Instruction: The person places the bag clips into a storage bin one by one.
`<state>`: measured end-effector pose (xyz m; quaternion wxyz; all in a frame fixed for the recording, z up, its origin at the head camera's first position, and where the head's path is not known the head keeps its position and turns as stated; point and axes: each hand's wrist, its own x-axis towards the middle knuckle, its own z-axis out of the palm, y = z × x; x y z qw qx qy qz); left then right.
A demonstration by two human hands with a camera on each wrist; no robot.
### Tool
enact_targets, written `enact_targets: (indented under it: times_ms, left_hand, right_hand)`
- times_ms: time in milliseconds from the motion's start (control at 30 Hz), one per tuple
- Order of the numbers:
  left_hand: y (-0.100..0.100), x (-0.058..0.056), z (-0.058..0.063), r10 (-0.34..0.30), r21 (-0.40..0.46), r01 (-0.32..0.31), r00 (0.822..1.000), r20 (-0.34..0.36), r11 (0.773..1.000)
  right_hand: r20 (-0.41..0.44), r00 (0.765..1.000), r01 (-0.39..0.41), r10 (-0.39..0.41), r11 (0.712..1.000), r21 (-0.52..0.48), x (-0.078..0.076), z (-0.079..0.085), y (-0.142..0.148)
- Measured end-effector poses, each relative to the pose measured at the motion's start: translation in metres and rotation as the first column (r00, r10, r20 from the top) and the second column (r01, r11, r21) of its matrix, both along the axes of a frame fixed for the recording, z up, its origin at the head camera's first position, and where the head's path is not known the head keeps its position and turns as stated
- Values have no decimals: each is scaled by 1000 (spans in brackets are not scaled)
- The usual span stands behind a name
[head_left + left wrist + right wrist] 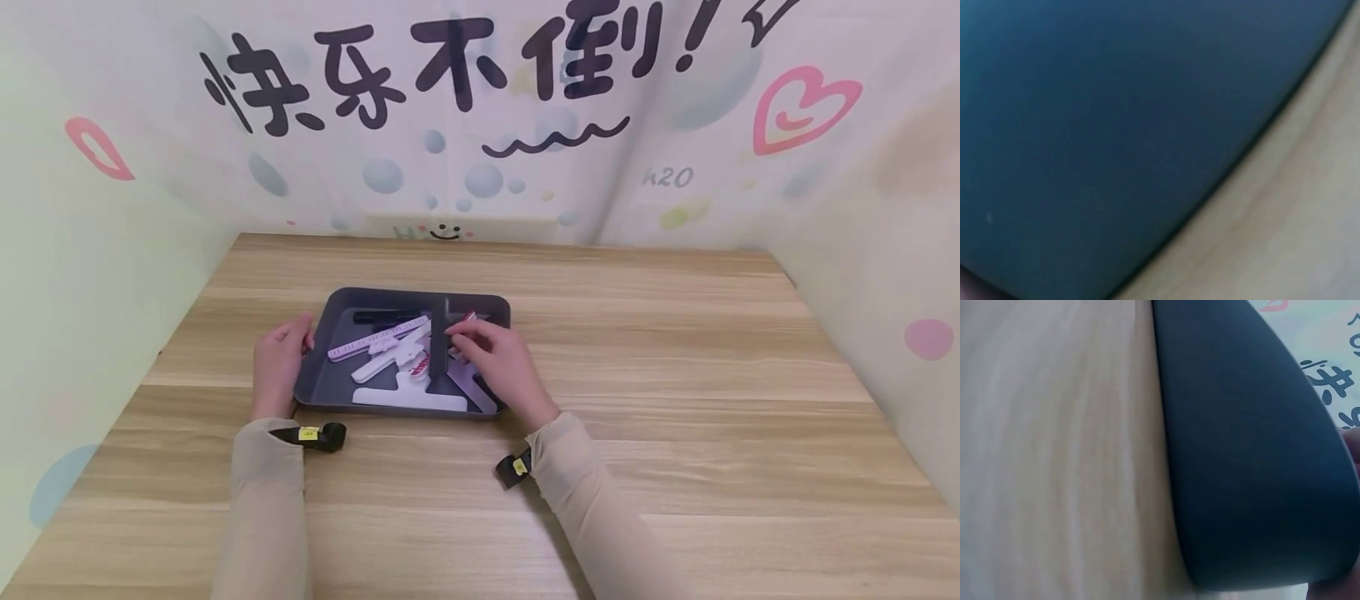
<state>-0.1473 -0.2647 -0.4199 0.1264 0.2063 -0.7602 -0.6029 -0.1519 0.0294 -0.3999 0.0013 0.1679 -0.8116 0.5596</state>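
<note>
A dark grey tray (pixel 322 392) lies on the table, its outer wall filling much of both wrist views. At its left rim, my left hand (pixel 279 358) holds the side with curled fingers. Over the right part of the tray, my right hand (pixel 502 358) pinches the edge of a dark divider strip (pixel 439 346) between thumb and forefinger. Inside are a lilac ruler (pixel 375 339), white clips (pixel 412 402) with red markings, a purple flat piece (pixel 472 387) and black pens (pixel 386 317). The divider and right hand partly hide the contents on that side.
The wooden table (pixel 675 375) extends around the tray. A printed white cloth (pixel 480 125) stands behind it, with pale walls at both sides. Each wrist wears a black strap with a camera (pixel 330 437).
</note>
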Motion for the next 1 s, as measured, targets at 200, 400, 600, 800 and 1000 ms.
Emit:
enact_targets:
  times_ms: [200,400,600,800,1000]
  left_hand:
    - [0,0,0,5,-22,-5,1000,-4,1000]
    - [0,0,-1,6,-13,-6,1000,-17,1000]
    - [0,-1,-2,15,-24,-15,1000,-4,1000]
    - [-1,-2,-2,6,-27,-6,1000,-2,1000]
    - [-1,-1,-2,3,-20,-3,1000,-5,1000]
  right_hand:
    - [-8,1000,-5,6,999,34,1,-1,-1]
    - [-56,998,6,1,994,112,2,0,-1]
    - [-42,999,-3,7,995,102,2,-1,-1]
    - [-38,999,-26,28,997,71,2,-2,-1]
    - [-34,999,-31,34,996,81,2,-2,-1]
